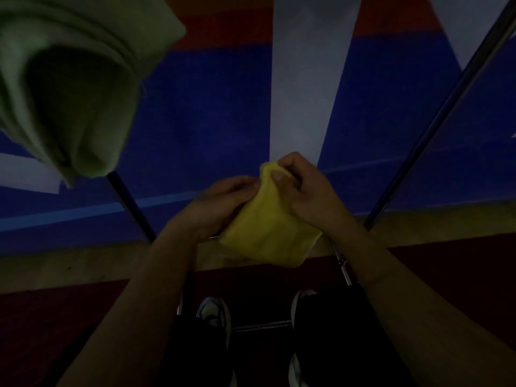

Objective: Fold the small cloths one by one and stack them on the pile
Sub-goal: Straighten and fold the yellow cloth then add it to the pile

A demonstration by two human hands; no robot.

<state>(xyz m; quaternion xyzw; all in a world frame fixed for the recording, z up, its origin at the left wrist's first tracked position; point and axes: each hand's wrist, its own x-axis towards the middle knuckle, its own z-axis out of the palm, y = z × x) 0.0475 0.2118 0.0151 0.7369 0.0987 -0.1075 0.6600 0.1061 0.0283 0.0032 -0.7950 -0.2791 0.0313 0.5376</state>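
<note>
Dim head view, read left to right. At ten o'clock, a blurred pale green cloth hangs in loose folds, apparently over a dark rail; whether it belongs to the pile cannot be told. Just left of centre, the left hand is closed on the upper left edge of the yellow cloth. The cloth hangs at centre, in the air above the person's shoes. At one o'clock from the cloth, the right hand pinches its top corner between thumb and fingers. The cloth looks light, limp and not slippery; it is best held at corners or edges.
</note>
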